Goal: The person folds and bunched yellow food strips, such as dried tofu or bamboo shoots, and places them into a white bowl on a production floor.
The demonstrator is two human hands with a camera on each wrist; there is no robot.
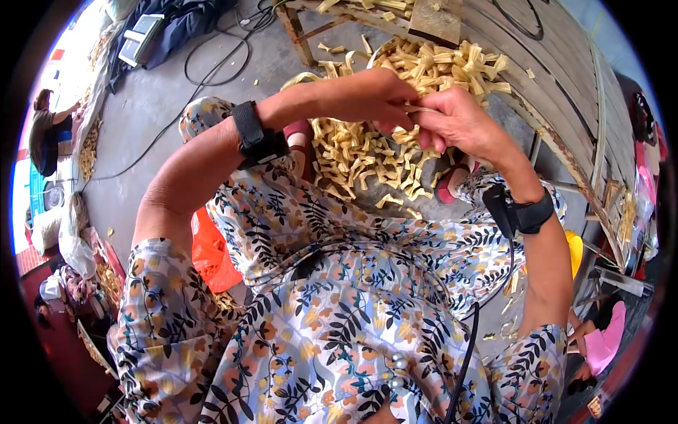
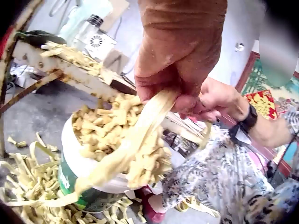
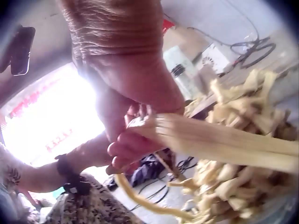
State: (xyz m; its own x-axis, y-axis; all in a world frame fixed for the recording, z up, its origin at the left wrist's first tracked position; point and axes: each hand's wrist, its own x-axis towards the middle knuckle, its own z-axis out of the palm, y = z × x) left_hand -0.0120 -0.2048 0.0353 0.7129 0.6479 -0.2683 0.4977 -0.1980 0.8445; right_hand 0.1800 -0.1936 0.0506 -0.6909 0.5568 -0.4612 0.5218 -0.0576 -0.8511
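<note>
My left hand (image 1: 378, 95) and right hand (image 1: 462, 124) meet in front of me, above a heap of small knotted pieces. Between them is a long, flat, pale-yellow strip that looks like bean-curd skin. In the left wrist view the strip (image 2: 140, 133) is gripped by the left fingers and trails down across a bucket. From the right wrist view, the curled fingers of the right hand (image 3: 124, 88) pinch the strip (image 3: 210, 140), with the left hand close behind. The exact fold between the fingertips is hidden.
A white bucket (image 2: 69, 140) with a green label is heaped with knotted pieces (image 2: 107, 123). More pieces (image 1: 367, 159) lie on the floor between my feet. A slatted wooden bench (image 1: 551, 92) on a rusty frame stands ahead right. Black cable (image 1: 185, 106) crosses the floor at left.
</note>
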